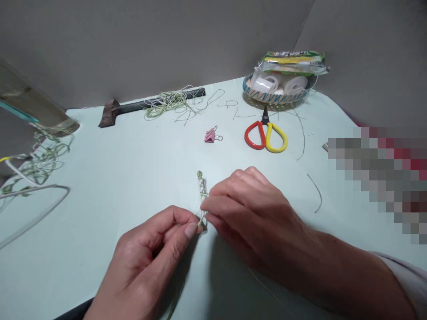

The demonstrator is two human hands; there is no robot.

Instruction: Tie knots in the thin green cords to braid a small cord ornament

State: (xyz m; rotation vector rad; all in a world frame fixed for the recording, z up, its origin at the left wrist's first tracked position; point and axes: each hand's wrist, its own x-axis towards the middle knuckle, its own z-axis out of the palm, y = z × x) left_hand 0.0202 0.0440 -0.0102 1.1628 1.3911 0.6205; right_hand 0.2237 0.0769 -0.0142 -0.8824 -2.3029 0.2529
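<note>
Centre of frame: knotted cord [200, 184], its short upper section worked, the strands [202, 217] below unbraided. The left hand [150, 253] pinches these strands; whether the right hand [255, 213], fingertips bunched alongside, grips any cannot be told.

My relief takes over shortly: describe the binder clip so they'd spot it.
On the pale tabletop, find the basket at the far side, then the scissors in front of it. Left of the scissors lies a small binder clip with silver wire handles; its pink body sets it apart from the red-and-yellow scissors and the green cord tangle.
</note>
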